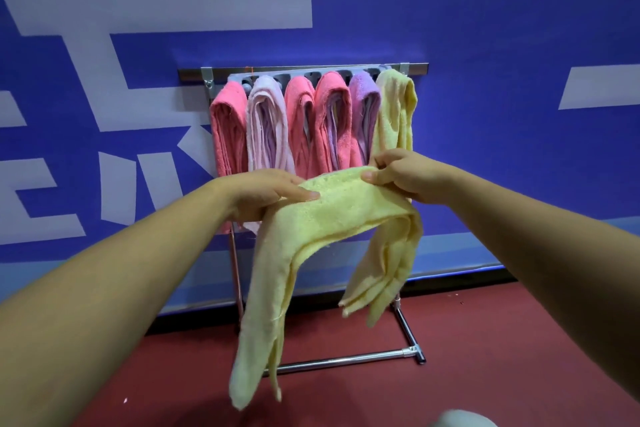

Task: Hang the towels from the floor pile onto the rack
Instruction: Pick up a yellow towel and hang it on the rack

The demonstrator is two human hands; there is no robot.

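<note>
Yellow towel (332, 215), gripped btwn hands (266, 192) (405, 177), ends hanging

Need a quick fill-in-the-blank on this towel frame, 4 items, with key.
1. The towel held between the left hand and the right hand is ___ in colour.
2. The number of towels already hanging on the rack is ___.
3. The leftmost hung towel is ___ in colour.
4. The floor under the rack is ___ in colour.

Missing words: yellow; six; pink; red.
</note>
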